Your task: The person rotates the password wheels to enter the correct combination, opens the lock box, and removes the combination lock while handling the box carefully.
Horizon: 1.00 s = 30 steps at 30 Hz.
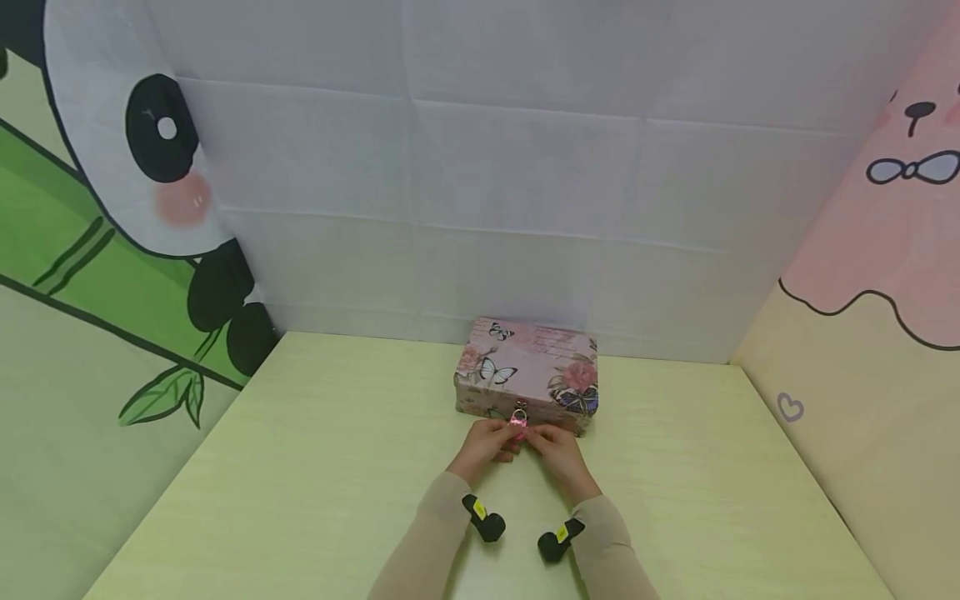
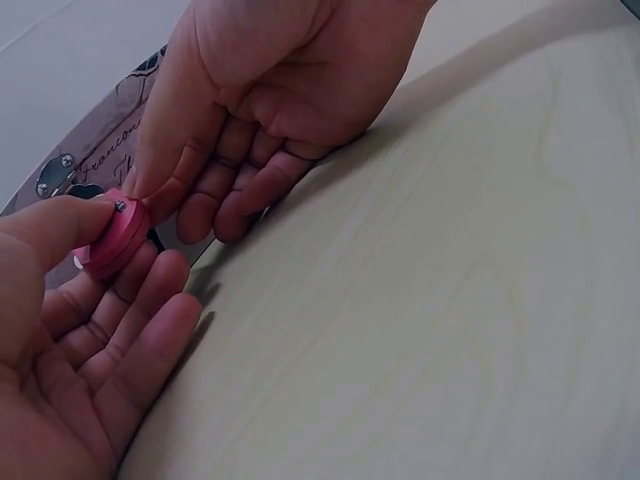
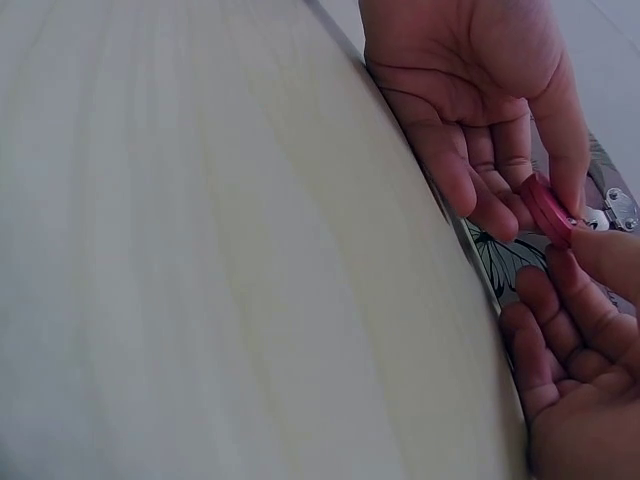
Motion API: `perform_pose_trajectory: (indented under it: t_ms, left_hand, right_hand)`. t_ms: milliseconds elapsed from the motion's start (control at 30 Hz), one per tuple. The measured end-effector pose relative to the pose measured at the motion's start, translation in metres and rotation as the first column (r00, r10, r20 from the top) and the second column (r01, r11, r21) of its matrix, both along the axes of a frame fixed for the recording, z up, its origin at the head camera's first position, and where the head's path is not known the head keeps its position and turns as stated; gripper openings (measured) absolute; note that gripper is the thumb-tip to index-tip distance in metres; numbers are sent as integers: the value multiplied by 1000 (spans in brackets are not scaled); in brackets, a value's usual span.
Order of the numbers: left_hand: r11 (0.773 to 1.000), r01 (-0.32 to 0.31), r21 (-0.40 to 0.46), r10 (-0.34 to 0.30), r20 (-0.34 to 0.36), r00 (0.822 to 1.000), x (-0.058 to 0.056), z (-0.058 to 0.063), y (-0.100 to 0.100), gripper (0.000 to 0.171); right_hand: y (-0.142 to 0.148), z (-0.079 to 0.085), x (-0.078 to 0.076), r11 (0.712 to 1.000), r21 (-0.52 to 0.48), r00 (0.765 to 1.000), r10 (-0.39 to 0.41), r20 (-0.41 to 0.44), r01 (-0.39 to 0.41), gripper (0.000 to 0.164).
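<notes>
A pink padlock (image 1: 518,422) with a silver shackle is at the metal clasp (image 3: 620,207) on the front of a flower-and-butterfly box (image 1: 525,360). My left hand (image 1: 483,444) pinches the padlock from the left, its thumb on the padlock's face in the left wrist view. From the other side my right hand (image 1: 558,454) pinches the same padlock (image 3: 548,212) between thumb and fingers. The other fingers of both hands curl loosely beneath it. The box lid is down. Fingers partly cover the padlock's body.
The box stands on a pale wood-grain table (image 1: 337,450), close to the white cloth backdrop (image 1: 525,208). Printed cartoon panels rise at the left and right sides. Each sleeve carries a black wrist device (image 1: 487,521) with a yellow label.
</notes>
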<state>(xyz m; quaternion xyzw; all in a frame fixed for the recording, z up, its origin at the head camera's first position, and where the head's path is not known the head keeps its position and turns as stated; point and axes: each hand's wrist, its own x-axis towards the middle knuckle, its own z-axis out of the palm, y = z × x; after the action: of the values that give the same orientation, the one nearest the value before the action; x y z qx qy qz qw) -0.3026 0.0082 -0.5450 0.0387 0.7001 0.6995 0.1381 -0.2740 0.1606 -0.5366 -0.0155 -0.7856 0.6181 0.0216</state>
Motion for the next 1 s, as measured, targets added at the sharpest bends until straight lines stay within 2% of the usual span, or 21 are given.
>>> perform_pose_trajectory:
  t_ms: [300,800,1000]
  left_hand:
    - [999,48,-21,-48,-4,999,-1,1,-3,28]
    - [997,68,-28,-68,-19,997,-2,1,-4,24]
    - [999,30,-17,-30,-9,999,-1,1,-2,26]
  right_hand:
    - [0,0,0,1000,-3,1000,-3,12,3,26]
    - [0,-2,-2,1000,14,1000,-1,-3,1,22]
    - [1,-3,-2,1000,13,1000,-2,0,2,23]
